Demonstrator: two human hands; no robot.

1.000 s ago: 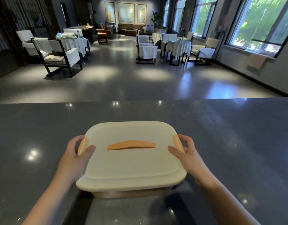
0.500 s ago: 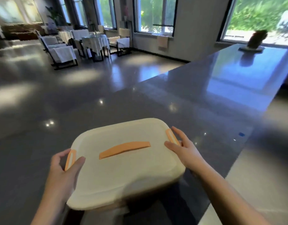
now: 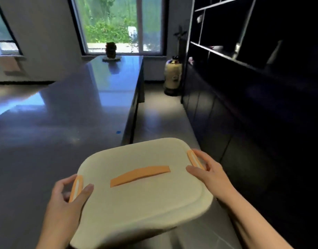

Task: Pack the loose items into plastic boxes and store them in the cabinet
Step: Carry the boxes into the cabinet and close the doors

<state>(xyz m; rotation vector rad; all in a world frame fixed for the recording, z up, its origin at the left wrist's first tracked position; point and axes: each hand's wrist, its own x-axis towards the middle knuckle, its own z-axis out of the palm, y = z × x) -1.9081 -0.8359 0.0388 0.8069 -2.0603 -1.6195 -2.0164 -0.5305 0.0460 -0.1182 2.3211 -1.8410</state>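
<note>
Two hands carry one plastic box [image 3: 144, 193] in the air, low in the view, past the near end of the dark polished desk [image 3: 68, 114] and over the grey floor [image 3: 160, 112] of the aisle. Its cream lid [image 3: 136, 198] is on, with an orange strip handle [image 3: 140, 176] across the middle and an orange clip at each short side; no writing or label can be read on it, and what is inside is hidden by the lid. The left hand [image 3: 65, 203] grips the left clip [image 3: 76, 188], thumb pressed on the lid and fingers [image 3: 62, 186] curled round the edge below. The right hand [image 3: 211, 172] holds the right clip [image 3: 195, 159] the same way, thumb on top, fingers wrapped round the side. To the right, just beside the aisle, stands the dark cabinet [image 3: 253, 108], with closed lower doors and open shelves above holding a few small blurred things. At the far end of the desk sits a dark ornament on a dish [image 3: 111, 51] before a window [image 3: 117, 24]. A pale jar [image 3: 173, 76] with an unreadable label stands on the floor by the cabinet's end.
</note>
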